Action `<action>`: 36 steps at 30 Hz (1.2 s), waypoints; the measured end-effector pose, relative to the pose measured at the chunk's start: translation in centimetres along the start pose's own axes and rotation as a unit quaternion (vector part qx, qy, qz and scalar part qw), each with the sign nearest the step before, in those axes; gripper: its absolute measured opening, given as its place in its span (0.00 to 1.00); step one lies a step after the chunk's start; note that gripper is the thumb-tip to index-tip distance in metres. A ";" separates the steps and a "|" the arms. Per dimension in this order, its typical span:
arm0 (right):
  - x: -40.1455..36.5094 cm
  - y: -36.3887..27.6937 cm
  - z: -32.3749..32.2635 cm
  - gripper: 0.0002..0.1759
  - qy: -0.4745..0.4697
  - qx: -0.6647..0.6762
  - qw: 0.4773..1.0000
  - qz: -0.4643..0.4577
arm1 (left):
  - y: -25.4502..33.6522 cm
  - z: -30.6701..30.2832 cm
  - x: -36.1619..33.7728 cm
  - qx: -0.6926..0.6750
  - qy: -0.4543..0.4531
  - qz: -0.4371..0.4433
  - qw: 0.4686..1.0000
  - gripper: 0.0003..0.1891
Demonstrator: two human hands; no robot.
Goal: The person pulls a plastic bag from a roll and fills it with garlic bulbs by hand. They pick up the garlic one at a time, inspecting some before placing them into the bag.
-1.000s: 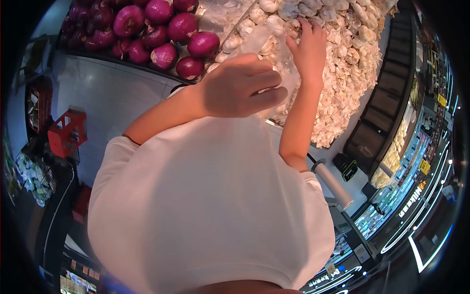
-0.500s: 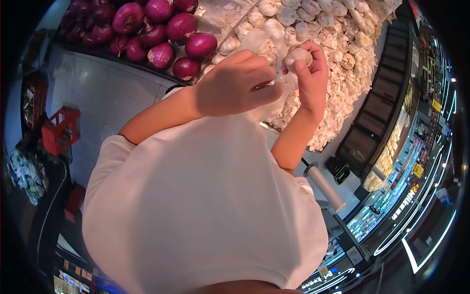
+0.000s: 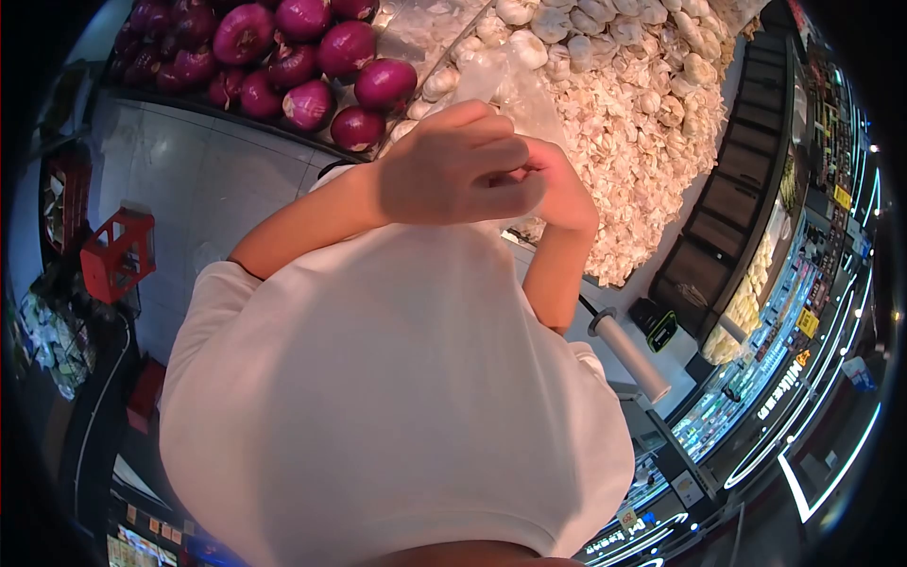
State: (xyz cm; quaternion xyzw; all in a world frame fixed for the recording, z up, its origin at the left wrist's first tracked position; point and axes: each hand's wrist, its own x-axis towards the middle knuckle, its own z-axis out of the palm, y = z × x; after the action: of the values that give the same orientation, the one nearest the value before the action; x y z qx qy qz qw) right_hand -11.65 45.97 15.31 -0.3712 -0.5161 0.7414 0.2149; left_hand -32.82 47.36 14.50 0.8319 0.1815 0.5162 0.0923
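Note:
My left hand (image 3: 458, 170) is closed in front of my chest, its back toward me. Beyond its fingers a thin clear plastic bag (image 3: 520, 90) hangs over the garlic, and the hand grips it. My right hand (image 3: 562, 189) meets the left at the fingertips. Its fingers are mostly hidden behind the left hand and the bag, and no bulb shows in it. Under and past both hands spreads a heap of garlic bulbs (image 3: 567, 24), with loose garlic skins (image 3: 642, 189) covering its near right side.
Red onions (image 3: 307, 104) fill a bin left of the garlic. A red crate (image 3: 118, 253) stands far left on the tiled floor (image 3: 208, 161). To the right are a roll on a holder (image 3: 631, 357), dark crates (image 3: 723, 208) and lit shelves (image 3: 756, 350).
My right hand has come down and left from above the heap to my left hand. The garlic bulb it held is now out of sight. The bag has shifted; my left hand stays nearly still.

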 end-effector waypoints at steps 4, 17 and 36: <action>1.0 -0.6 0.6 0.16 0.011 -0.041 0.999 -0.027 | 0.1 0.2 -0.1 -0.006 0.015 0.012 1.000 0.18; 3.1 1.0 0.8 0.13 0.222 -0.218 0.950 -0.023 | 0.0 -0.2 -0.3 -0.021 0.000 0.027 0.999 0.20; 5.8 -1.8 -10.3 0.27 0.486 -0.598 0.604 -0.202 | 0.1 0.1 0.2 -0.068 0.011 0.040 0.997 0.13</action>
State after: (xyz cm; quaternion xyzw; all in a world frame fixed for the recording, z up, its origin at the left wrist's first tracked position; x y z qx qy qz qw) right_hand -7.43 56.94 13.09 -0.6090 -0.7257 -0.0852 0.3086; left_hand -32.61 47.38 14.68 0.8245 0.1132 0.5399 0.1259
